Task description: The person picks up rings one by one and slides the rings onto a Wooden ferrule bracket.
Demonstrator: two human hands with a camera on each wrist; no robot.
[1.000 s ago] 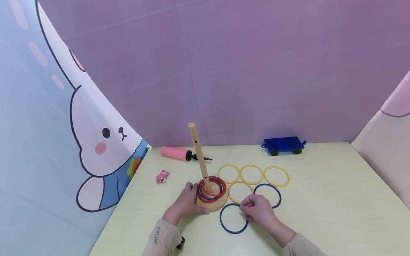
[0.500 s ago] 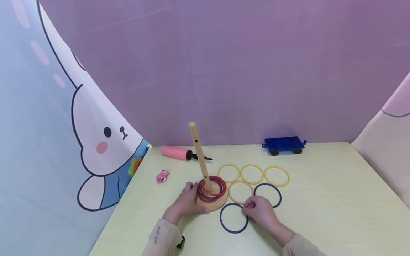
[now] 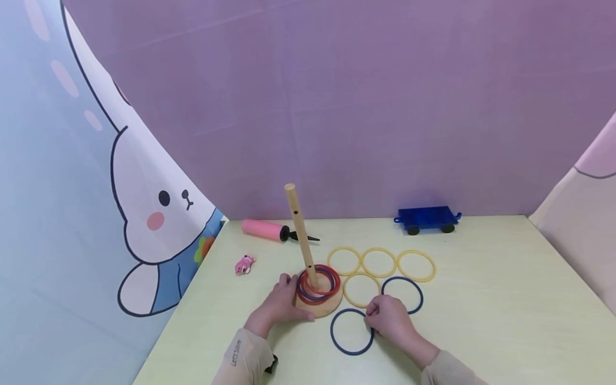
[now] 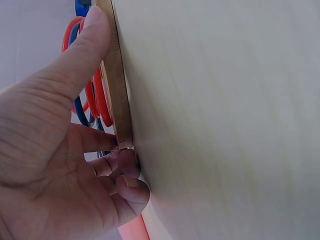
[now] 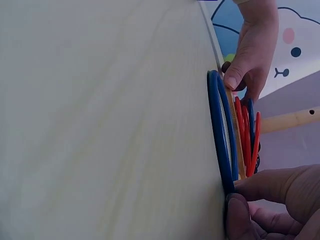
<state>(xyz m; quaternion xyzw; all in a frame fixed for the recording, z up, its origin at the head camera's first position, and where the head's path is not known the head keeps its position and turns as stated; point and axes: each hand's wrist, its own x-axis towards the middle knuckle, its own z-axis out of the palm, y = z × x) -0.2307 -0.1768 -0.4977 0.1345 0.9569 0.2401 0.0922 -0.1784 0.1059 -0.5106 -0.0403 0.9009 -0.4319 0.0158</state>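
Note:
A wooden peg stand (image 3: 300, 235) stands on the pale table (image 3: 481, 321). Red and blue rings (image 3: 317, 283) lie stacked on its round base (image 3: 323, 310). My left hand (image 3: 279, 303) grips the base's left edge, with the thumb along the rim (image 4: 117, 90) and the fingers (image 4: 120, 165) curled under it. A dark blue ring (image 3: 351, 331) lies flat just in front of the base. My right hand (image 3: 387, 321) pinches that ring's right rim (image 5: 222, 140) between thumb and fingertip (image 5: 270, 187). A second blue ring (image 3: 403, 294) lies behind the right hand.
Several yellow rings (image 3: 378, 262) lie in a group right of the stand. At the back stand a pink hand pump (image 3: 262, 229) and a blue toy wagon (image 3: 425, 219). A small pink toy (image 3: 244, 264) sits at the left. Cloth backdrops close the table's back and sides.
My right hand has shifted slightly right and nearer, its fingers closing on the blue ring's right rim. The left hand and the stand have not moved.

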